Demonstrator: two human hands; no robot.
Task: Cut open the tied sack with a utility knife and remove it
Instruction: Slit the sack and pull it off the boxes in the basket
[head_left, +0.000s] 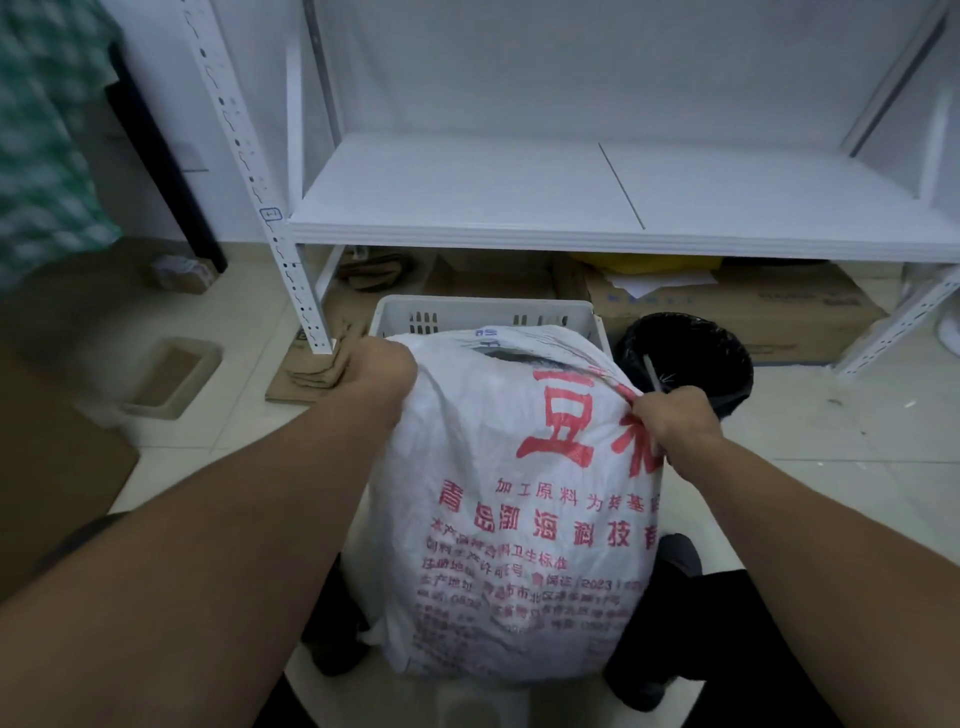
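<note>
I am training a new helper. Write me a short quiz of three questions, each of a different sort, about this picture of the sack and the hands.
1. True or false: both hands grip the white sack near its top.
2. Which thing stands on the floor right behind the sack? A) a white plastic crate B) a red bucket C) a wooden chair
3. Fill in: the right hand also holds a thin, pale tool, and beyond it stands a bin lined with a ____ bag.

Key
1. True: the left hand and the right hand each clutch the sack's upper edge.
2. A, the white plastic crate.
3. Black: the bin has a black liner.
</note>
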